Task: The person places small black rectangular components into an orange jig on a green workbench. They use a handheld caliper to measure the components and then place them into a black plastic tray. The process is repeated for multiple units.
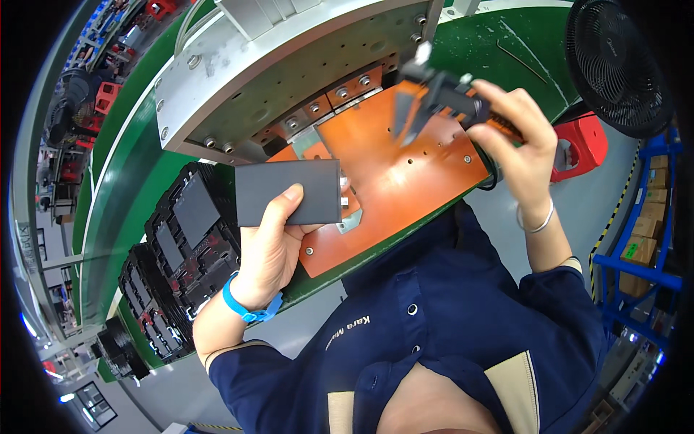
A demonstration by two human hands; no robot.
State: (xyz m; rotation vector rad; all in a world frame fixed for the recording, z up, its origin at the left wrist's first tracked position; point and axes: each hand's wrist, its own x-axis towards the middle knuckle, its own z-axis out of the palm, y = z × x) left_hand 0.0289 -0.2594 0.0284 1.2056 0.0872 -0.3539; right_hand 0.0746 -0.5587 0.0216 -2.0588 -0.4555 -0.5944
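Observation:
My left hand (269, 235) grips a flat dark-grey rectangular block (264, 184), the thumb on its upper face. Small metal tabs stick out of the block's right end; it looks like a battery cell. In my right hand (526, 137) is a black caliper (454, 100) with orange marks, pinched between thumb and fingers. Its jaws point left and downward, blurred by motion. The caliper is apart from the block and over an orange plate (405, 217). Part of a pale fixture piece (352, 221) shows beside the block's right end.
A metal press frame (238, 79) with bolts rises behind the orange plate. Black trays (191, 246) with grey blocks lie left on the green bench (130, 217). A black fan (618, 69), a hex key (522, 61) and a red stool (589, 148) are at the right.

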